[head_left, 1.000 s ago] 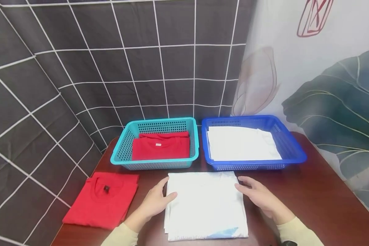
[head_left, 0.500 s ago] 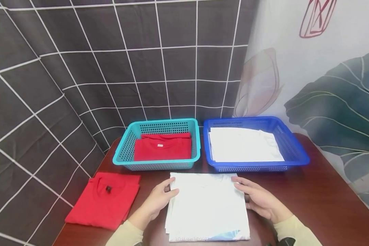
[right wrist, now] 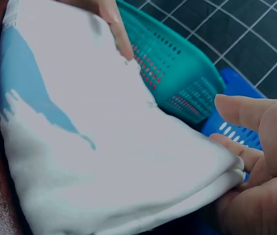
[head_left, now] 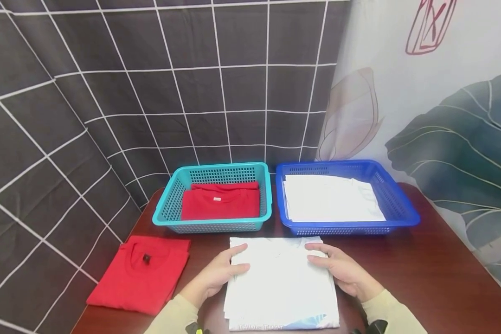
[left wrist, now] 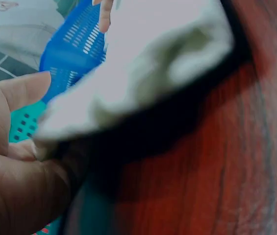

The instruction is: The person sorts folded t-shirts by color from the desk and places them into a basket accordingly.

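Note:
A folded white T-shirt (head_left: pixel 281 292) with a blue print and lettering along its near edge is between my two hands. My left hand (head_left: pixel 217 276) grips its left edge, two digits lying over the top of the cloth. On the opposite side, my right hand (head_left: pixel 348 271) holds the right edge the same way. In the left wrist view, the edge of the T-shirt (left wrist: pixel 128 88) is off the table, with dark shadow beneath. The right wrist view shows the layered edge of the T-shirt (right wrist: pixel 104 161) in the right hand; fingers under the cloth are hidden.
Behind the T-shirt stand a turquoise basket (head_left: pixel 213 227) with folded red shirts (head_left: pixel 221 204) and a blue basket (head_left: pixel 342 225) with folded white clothing (head_left: pixel 330 197). A folded red T-shirt (head_left: pixel 139 278) lies at the left on the brown table (head_left: pixel 434 278).
Both hands have moved inward over the white T-shirt's side edges, from beside it to gripping it. The baskets and red T-shirt stay where they were.

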{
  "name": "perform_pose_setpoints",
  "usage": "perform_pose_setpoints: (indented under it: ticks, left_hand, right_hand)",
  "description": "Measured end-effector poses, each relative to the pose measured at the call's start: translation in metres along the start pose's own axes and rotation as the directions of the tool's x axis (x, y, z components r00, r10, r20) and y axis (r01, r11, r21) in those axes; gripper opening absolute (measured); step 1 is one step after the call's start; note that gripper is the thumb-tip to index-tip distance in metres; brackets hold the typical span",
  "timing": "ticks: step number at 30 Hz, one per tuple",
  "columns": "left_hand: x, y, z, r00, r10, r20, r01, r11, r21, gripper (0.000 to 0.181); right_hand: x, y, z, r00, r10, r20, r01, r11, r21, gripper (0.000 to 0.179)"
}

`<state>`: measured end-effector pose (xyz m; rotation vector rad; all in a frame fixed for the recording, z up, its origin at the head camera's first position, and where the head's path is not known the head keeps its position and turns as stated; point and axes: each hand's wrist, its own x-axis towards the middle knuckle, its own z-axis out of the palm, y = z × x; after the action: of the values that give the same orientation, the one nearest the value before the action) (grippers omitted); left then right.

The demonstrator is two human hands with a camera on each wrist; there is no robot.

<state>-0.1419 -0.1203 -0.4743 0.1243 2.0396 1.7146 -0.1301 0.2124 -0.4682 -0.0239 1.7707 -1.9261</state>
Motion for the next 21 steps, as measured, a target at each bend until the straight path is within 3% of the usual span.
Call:
perform_pose_setpoints:
  ticks: [4,11,21]
  left_hand:
    - [0.0032,-0.0058,-0.0015,1.0,-0.006,0.026,0.006,1.0,-0.022,0.073]
    - [0.0028,-0.0057,-0.0037,1.0,-0.012,-0.014,0.012,0.999,0.053,0.071]
    - [-0.0018,-0.0022,-0.0028,0.997,0.074,-0.01,-0.074,0.996,0.051,0.074]
  right_hand:
    - [0.0033,0.0053,0.0012,1.0,0.012,-0.009,-0.012,1.0,-0.019,0.068]
    - [0.0081,0.0094,0.0005,0.999,-0.033,-0.036,0.03,0.996,-0.083,0.066]
    - [0.0001,0.0041,0.0006,0.996,-0.089,-0.029,0.086,0.991,-0.103,0.069]
